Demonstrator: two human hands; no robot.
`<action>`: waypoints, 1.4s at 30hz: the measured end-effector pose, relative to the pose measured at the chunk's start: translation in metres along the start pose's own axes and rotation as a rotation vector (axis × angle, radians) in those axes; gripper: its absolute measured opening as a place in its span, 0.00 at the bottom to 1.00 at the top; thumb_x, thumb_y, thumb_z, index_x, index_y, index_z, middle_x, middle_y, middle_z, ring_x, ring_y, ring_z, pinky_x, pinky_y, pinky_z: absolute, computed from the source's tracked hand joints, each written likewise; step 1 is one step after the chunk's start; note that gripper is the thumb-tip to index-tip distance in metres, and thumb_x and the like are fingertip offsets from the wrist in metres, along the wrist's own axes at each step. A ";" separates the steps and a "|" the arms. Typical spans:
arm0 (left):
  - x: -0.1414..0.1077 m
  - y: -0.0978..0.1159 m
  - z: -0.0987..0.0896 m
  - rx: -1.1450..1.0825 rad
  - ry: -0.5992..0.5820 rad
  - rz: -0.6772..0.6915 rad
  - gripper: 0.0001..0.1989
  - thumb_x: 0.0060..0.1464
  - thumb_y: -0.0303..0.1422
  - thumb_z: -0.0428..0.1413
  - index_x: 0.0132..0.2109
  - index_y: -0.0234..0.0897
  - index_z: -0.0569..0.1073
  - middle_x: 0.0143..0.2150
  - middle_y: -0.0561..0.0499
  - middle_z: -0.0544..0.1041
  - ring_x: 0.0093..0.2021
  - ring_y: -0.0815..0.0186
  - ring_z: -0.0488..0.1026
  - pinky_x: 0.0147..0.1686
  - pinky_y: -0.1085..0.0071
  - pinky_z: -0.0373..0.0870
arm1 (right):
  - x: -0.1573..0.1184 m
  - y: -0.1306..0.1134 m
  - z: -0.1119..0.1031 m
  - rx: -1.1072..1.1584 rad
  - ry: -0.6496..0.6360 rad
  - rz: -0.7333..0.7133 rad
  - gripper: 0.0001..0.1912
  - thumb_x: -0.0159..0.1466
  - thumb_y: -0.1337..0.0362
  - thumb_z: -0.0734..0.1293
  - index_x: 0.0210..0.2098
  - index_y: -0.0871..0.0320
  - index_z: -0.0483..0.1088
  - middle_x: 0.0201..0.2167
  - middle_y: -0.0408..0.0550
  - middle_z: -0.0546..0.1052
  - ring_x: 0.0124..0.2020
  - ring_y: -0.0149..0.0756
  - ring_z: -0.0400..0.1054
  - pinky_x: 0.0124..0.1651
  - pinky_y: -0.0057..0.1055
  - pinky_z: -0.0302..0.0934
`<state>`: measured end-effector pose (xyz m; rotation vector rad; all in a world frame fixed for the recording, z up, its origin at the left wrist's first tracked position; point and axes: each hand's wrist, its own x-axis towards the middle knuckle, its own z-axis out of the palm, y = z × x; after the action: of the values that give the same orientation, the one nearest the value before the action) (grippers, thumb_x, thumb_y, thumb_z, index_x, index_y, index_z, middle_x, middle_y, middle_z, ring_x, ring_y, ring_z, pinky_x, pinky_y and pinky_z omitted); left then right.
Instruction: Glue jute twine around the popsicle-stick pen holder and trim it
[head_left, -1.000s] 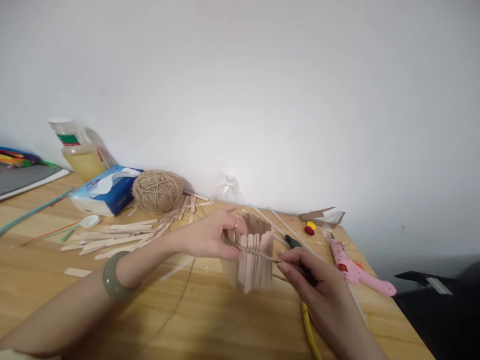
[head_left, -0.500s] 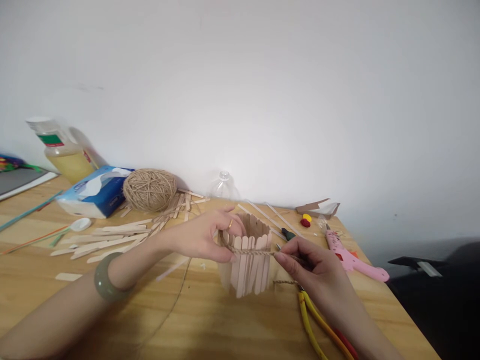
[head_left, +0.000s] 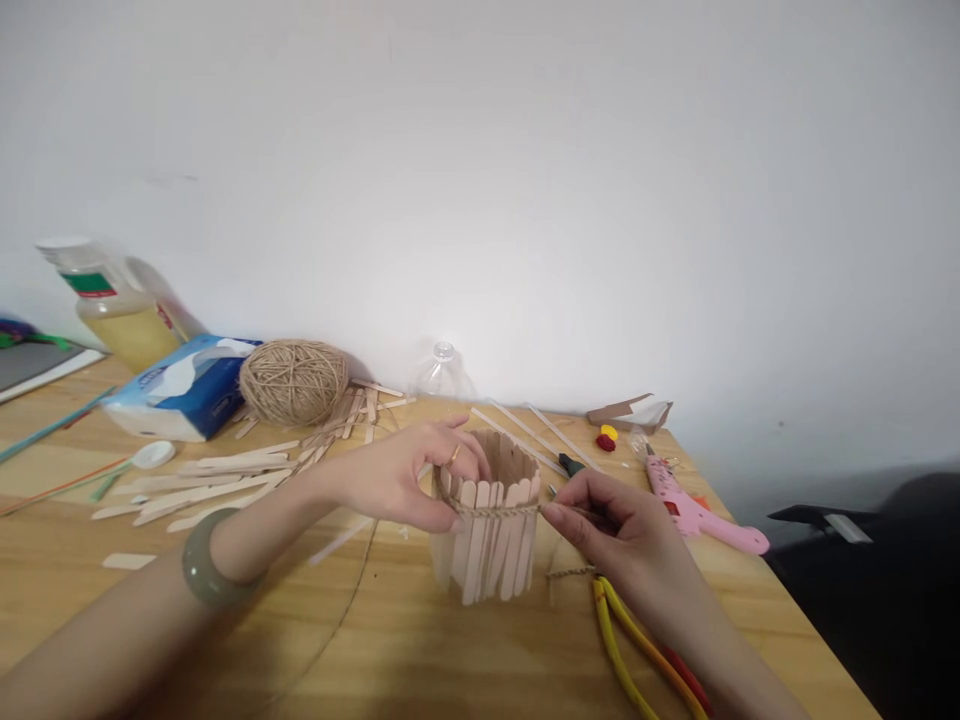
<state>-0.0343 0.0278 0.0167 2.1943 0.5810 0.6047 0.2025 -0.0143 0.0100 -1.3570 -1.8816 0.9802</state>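
A round holder of upright popsicle sticks [head_left: 491, 555] is gripped at its left rim by my left hand [head_left: 420, 470], thumb outside and fingers inside. A braided twine cord [head_left: 499, 511] runs across the front of the sticks near the top. My right hand [head_left: 607, 520] pinches the cord at the holder's right side. A further end of braid [head_left: 571, 573] hangs below that hand. Yellow-handled pliers [head_left: 619, 650] lie under my right hand, their jaws largely hidden.
Loose popsicle sticks [head_left: 225, 480], a twine ball [head_left: 294, 382] and a tissue pack [head_left: 184, 390] are at left, near a bottle of yellowish liquid [head_left: 112, 310]. A clear bottle top [head_left: 442, 372] stands by the wall. A pink glue gun [head_left: 701, 515] lies right.
The whole view has shifted slightly. Both hands keep their grips, and the cord still lies across the front of the holder.
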 end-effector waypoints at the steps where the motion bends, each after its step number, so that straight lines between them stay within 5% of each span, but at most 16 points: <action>1: 0.000 0.000 0.000 -0.010 -0.002 0.000 0.04 0.44 0.29 0.59 0.28 0.37 0.70 0.36 0.55 0.75 0.40 0.66 0.72 0.63 0.57 0.39 | 0.000 0.000 0.000 0.005 -0.004 0.004 0.16 0.59 0.52 0.63 0.22 0.57 0.62 0.17 0.35 0.54 0.19 0.25 0.45 0.19 0.26 0.39; 10: 0.001 -0.001 -0.002 -0.041 -0.061 0.028 0.04 0.43 0.28 0.60 0.29 0.37 0.72 0.38 0.55 0.76 0.43 0.64 0.72 0.63 0.56 0.37 | 0.003 0.005 0.004 0.028 -0.025 0.015 0.17 0.58 0.52 0.65 0.23 0.57 0.61 0.18 0.35 0.55 0.20 0.25 0.47 0.20 0.25 0.42; 16: 0.001 -0.001 -0.004 0.006 -0.110 0.061 0.06 0.42 0.27 0.60 0.26 0.37 0.69 0.41 0.54 0.77 0.47 0.63 0.72 0.63 0.55 0.36 | 0.002 0.007 0.000 0.014 -0.083 -0.039 0.20 0.60 0.55 0.64 0.49 0.54 0.61 0.19 0.33 0.51 0.20 0.27 0.48 0.21 0.24 0.43; 21: 0.000 0.000 -0.003 0.335 -0.109 0.024 0.06 0.47 0.22 0.55 0.29 0.39 0.70 0.35 0.55 0.77 0.57 0.61 0.64 0.63 0.51 0.34 | 0.007 0.016 0.000 -0.289 -0.145 -0.199 0.08 0.63 0.58 0.61 0.37 0.55 0.67 0.19 0.35 0.55 0.20 0.27 0.51 0.22 0.24 0.47; 26: -0.002 -0.001 0.005 0.576 -0.097 -0.011 0.10 0.46 0.22 0.55 0.36 0.39 0.74 0.38 0.52 0.78 0.59 0.58 0.60 0.62 0.51 0.39 | 0.014 0.029 0.012 -0.439 -0.127 -0.312 0.04 0.64 0.62 0.60 0.36 0.55 0.65 0.19 0.36 0.63 0.20 0.28 0.56 0.24 0.24 0.50; 29: 0.001 -0.002 0.012 0.592 -0.076 -0.021 0.15 0.46 0.32 0.60 0.44 0.36 0.74 0.42 0.46 0.79 0.58 0.55 0.62 0.60 0.53 0.48 | 0.016 0.035 0.015 -0.475 -0.116 -0.348 0.04 0.64 0.63 0.60 0.35 0.55 0.64 0.19 0.37 0.65 0.20 0.28 0.57 0.23 0.25 0.50; 32: 0.005 -0.004 0.021 0.573 -0.039 -0.010 0.14 0.47 0.38 0.61 0.40 0.36 0.75 0.38 0.48 0.80 0.54 0.56 0.66 0.58 0.53 0.51 | 0.016 0.037 0.015 -0.501 -0.110 -0.373 0.03 0.64 0.63 0.60 0.35 0.55 0.65 0.20 0.38 0.66 0.19 0.28 0.57 0.23 0.25 0.50; 42: 0.010 -0.020 0.036 0.414 0.079 -0.078 0.03 0.48 0.32 0.62 0.32 0.38 0.77 0.31 0.52 0.79 0.49 0.60 0.68 0.47 0.65 0.62 | 0.015 0.035 0.015 -0.517 -0.103 -0.405 0.02 0.64 0.65 0.61 0.35 0.55 0.64 0.22 0.39 0.70 0.20 0.28 0.61 0.25 0.24 0.54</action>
<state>-0.0099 0.0256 -0.0175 2.5240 0.8939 0.5700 0.2036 0.0033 -0.0268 -1.1272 -2.4735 0.3766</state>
